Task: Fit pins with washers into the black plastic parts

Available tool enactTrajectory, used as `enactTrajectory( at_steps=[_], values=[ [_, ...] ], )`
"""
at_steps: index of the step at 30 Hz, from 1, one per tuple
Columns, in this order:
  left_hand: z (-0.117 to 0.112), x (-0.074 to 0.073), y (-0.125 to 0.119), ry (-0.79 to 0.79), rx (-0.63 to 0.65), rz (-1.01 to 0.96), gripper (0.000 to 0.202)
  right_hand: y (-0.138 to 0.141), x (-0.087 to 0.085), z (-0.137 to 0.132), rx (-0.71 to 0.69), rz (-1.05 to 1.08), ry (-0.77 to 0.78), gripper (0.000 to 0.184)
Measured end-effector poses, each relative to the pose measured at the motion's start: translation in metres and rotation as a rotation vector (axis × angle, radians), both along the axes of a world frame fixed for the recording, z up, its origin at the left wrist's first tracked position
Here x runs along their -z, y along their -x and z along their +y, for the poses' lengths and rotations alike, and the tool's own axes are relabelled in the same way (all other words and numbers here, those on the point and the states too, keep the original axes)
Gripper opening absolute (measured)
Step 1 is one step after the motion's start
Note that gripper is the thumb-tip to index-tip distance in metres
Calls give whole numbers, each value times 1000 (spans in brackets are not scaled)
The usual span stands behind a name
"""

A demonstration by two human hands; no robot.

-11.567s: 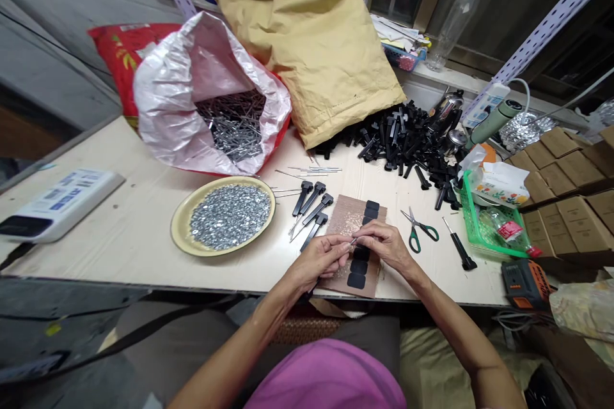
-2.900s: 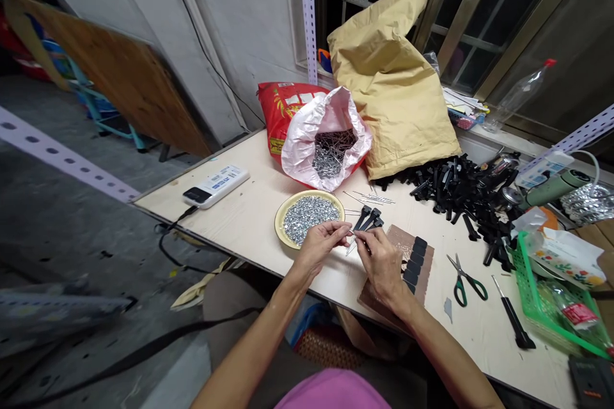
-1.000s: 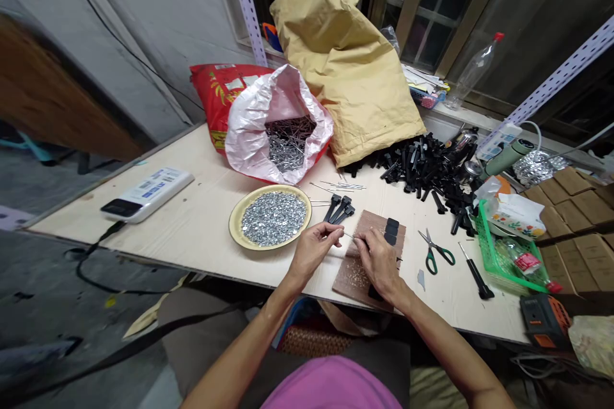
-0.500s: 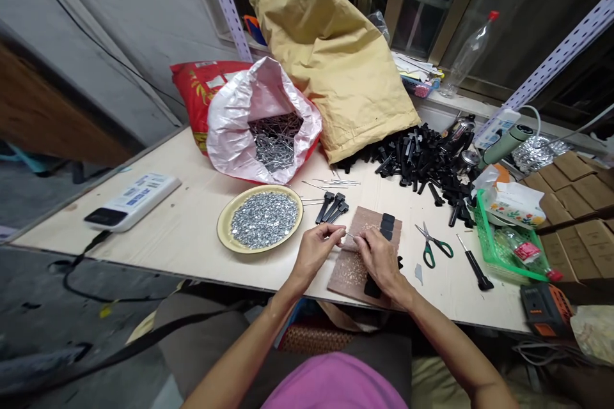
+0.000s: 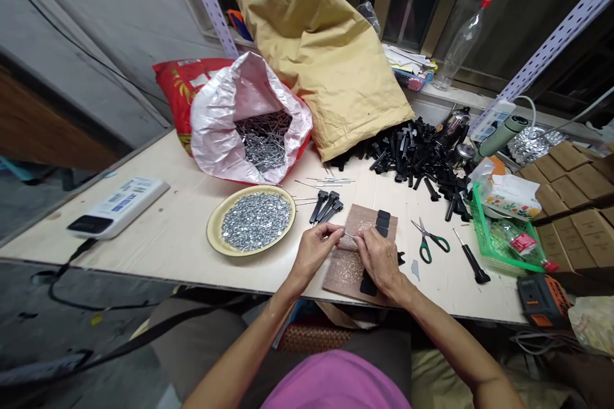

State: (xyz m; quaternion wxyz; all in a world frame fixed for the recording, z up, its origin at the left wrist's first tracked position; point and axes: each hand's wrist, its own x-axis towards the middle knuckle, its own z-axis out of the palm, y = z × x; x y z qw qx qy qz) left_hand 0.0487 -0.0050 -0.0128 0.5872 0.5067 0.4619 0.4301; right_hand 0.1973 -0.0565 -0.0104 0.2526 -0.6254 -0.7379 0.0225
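Note:
Above a brown wooden board (image 5: 341, 278), my left hand (image 5: 314, 249) and my right hand (image 5: 380, 257) face each other, fingertips pinched. A thin metal pin (image 5: 350, 235) spans the small gap between them, gripped at both ends. Black pads (image 5: 382, 220) lie along the board's right side, partly covered by my right hand. Just beyond my left hand lie several black plastic pieces with metal shafts (image 5: 329, 204). To its left a yellowish plate (image 5: 213, 230) holds many small shiny metal parts (image 5: 256, 220). Loose metal pins (image 5: 330, 180) are scattered behind.
An open red bag (image 5: 249, 89) of metal pins and a large brown paper sack (image 5: 330, 70) stand behind. Rightward are a heap of black parts (image 5: 407, 153), scissors (image 5: 429, 241), a black-handled tool (image 5: 472, 259) and a green basket (image 5: 508, 259). A white power bank (image 5: 119, 208) lies left.
The view has shifted slightly, so the table things appear a little further left. Both hands keep the same pinch on the pin, with hardly any movement.

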Motion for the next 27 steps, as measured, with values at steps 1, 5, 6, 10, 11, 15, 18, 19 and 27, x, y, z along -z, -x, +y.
enactTrajectory(
  at_steps=[1,5,6,10,11,15,18,19,27],
  values=[
    [0,0,0,-18,-7,10,23,0,0,0,0,38,16,22],
    [-1,-2,-2,-20,-12,-11,24,0,-4,-1,-42,129,15,16],
    [-2,-2,-2,-7,-7,-25,25,0,-5,-1,-47,129,10,16],
    [-2,-2,-4,28,12,-50,26,-1,-6,-3,-2,111,16,21],
    [-2,-1,-4,29,11,-53,27,-1,-6,-3,7,125,23,21],
    [-2,-1,-5,41,1,-77,30,-2,-7,-4,-15,196,28,16],
    [-3,-2,-5,24,-4,-56,25,-3,-8,-4,-47,225,28,19],
    [-3,-2,-5,8,-12,-39,23,-3,-7,-3,-50,265,45,21],
    [-1,0,-5,-16,-10,-10,22,1,-5,5,43,682,274,13]
  ],
)
